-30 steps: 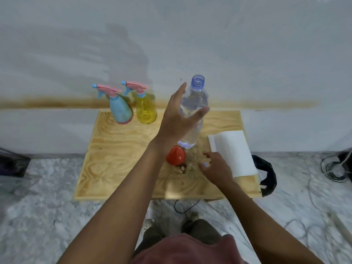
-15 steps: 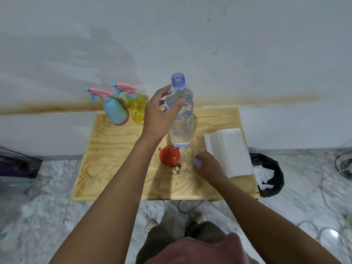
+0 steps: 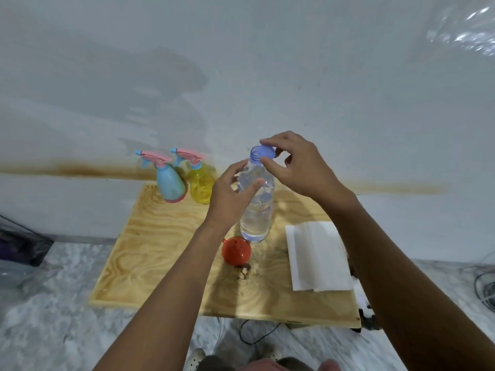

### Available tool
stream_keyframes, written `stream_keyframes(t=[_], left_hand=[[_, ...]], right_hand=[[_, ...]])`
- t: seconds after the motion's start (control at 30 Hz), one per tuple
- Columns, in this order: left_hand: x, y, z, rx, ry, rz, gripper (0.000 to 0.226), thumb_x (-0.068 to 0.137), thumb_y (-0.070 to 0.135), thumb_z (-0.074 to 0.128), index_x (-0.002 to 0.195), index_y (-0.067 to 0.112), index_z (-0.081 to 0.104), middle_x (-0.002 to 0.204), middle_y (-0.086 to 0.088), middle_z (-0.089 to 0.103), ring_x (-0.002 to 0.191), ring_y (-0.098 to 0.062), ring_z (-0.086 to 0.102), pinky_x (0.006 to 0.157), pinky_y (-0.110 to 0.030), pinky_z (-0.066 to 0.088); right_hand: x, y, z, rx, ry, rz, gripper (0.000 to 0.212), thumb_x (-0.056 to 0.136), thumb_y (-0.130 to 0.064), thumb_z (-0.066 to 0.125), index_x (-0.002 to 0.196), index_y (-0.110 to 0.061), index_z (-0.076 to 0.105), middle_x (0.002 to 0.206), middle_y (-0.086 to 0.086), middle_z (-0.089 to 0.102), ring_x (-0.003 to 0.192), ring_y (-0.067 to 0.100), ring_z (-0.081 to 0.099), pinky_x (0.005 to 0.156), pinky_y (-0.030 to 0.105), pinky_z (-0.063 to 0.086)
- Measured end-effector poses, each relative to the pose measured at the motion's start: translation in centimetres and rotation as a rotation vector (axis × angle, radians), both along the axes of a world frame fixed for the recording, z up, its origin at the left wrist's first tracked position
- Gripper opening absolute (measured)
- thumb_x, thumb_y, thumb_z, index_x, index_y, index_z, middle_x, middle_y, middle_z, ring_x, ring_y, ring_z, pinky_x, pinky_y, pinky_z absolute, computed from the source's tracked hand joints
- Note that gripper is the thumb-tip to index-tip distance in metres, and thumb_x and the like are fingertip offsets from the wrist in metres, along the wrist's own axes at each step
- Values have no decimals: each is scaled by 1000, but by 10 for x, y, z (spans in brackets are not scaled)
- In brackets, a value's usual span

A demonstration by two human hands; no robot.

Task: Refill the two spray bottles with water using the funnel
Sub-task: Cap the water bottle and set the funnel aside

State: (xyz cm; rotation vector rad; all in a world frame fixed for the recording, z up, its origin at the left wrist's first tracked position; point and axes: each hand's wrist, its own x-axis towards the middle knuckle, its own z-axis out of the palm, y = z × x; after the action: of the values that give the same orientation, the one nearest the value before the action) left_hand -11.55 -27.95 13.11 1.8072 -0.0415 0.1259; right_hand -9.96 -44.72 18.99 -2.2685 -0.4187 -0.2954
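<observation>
left hand (image 3: 230, 194) grips water bottle (image 3: 255, 218), right hand (image 3: 297, 167) pinches cap (image 3: 267, 152) at mouth; funnel (image 3: 236, 250) idle on tabletop (image 3: 160, 250); blue spray bottle (image 3: 170, 183), yellow spray bottle (image 3: 201, 186) heads on; refill looks unstarted

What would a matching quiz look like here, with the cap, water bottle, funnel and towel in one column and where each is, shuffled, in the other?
1. cap
2. water bottle
3. funnel
4. towel

A. flat on the right side of the table
B. gripped by the left hand
C. pinched by the right hand
D. orange, lying on the table

Pairs: 1-C, 2-B, 3-D, 4-A
</observation>
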Motion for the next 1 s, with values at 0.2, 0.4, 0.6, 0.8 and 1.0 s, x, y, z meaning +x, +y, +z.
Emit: stream_keyframes(t=[0.2,0.4,0.6,0.8,1.0], left_hand=[[0,0,0,-1,14,10,56,81,33,80,132,24,59,123,11,64,106,4,57,76,0,43],[0,0,-1,-14,21,18,56,81,34,80,132,28,58,123,13,63,109,-4,58,75,-2,46],[0,0,-1,-17,24,13,53,81,35,80,131,31,59,123,12,64,111,-4,58,76,-8,46],[0,0,0,-21,28,14,55,81,36,79,132,30,58,123,12,63,109,-3,58,73,-2,46],[1,0,-1,-22,29,26,55,82,33,79,132,29,58,123,10,63,104,1,57,72,0,45]], right_hand=[[16,3,17,-207,46,76,36,93,-30,65,128,-22,66,118,-3,61,92,5,57,78,12,40],[20,6,30,-316,76,108,35,93,-32,65,127,-21,66,116,-4,61,90,6,55,78,17,40],[26,12,34,-353,110,58,37,87,-44,70,117,-23,66,111,-6,63,91,10,60,78,25,46],[31,1,48,-491,149,235,37,96,-38,58,132,-32,59,126,-14,57,102,1,54,84,24,39],[33,8,51,-655,101,267,35,101,-32,50,134,-21,58,131,-2,53,92,10,50,79,25,35]])
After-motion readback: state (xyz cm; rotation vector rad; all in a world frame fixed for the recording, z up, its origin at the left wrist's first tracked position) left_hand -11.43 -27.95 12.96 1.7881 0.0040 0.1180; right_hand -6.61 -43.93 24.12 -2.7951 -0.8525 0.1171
